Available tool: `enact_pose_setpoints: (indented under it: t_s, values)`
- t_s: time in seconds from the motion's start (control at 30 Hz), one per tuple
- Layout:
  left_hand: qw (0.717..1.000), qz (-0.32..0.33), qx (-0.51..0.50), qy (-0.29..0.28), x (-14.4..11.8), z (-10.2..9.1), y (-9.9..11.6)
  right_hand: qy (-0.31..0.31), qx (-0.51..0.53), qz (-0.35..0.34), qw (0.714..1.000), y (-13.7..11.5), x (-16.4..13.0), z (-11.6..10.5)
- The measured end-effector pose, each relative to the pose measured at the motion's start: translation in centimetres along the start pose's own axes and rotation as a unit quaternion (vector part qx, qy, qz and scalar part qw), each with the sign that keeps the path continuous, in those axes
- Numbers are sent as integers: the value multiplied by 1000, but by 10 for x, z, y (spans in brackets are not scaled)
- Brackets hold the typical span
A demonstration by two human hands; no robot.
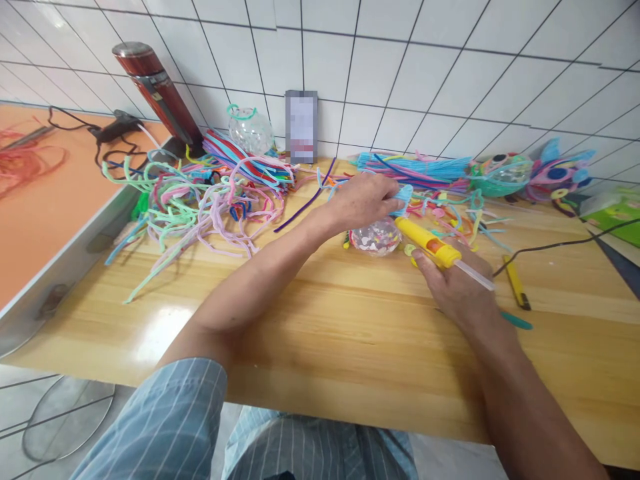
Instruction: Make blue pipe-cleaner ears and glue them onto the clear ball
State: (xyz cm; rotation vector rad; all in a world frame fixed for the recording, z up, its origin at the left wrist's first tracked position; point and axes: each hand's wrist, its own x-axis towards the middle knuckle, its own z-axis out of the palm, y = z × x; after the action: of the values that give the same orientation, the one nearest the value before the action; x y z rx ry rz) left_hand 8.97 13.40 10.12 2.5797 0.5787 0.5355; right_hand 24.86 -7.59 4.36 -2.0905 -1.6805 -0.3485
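Wooden table [320,333] across the whole lower view, tiled wall behind. At 10 o'clock on it, a loose heap [200,200] of pastel pipe cleaners; at 1 o'clock, a tidier blue bundle [415,170]. Standing tilted at 11 o'clock, a red flask [160,93], with a black cord and tool beside it. At 2 o'clock, 2 finished fish toys [500,175] against the wall.

Near centre, left hand [363,200], reaching in from 7 o'clock, fingers curled down and closed narrow on a blue piece [405,197], held just above a clear ball [376,237]. Ball resting on the table right under that hand, coloured flecks inside. At 4 o'clock of the ball, right hand [457,293] wrapped around a yellow glue gun [427,243], nozzle end aimed at 10 o'clock and touching or nearly touching the ball, a pale glue stick [475,275] poking out the back. Hard to tell whether any glue shows at the tip.

Looks like the gluing step: fixing the blue piece onto the ball. Calls for a steady ball, the nozzle kept at the joint, and left fingertips kept clear of hot glue.

Smallest: a yellow knife [515,283] at 3 o'clock of the right hand, near a dark cable [560,247].
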Motion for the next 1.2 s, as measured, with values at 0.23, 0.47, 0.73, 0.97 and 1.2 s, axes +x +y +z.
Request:
enact_pose_setpoints:
  t_s: [0.23,0.47,0.73,0.97,1.2]
  values:
    - [1000,0,5,-1,1,0,0,6,5,-13,1000,-4,2,-1]
    - [1000,3,3,-7,2,-1,-3,9,8,-4,1000,1,-1,-15]
    - [999,42,-10,-29,1,-5,-9,50,108,132,984,13,7,-14]
    - [995,56,39,-68,-7,-16,-2,42,181,184,965,15,10,10]
    - [989,97,64,-93,-10,-17,2,90,145,115,979,14,6,18]
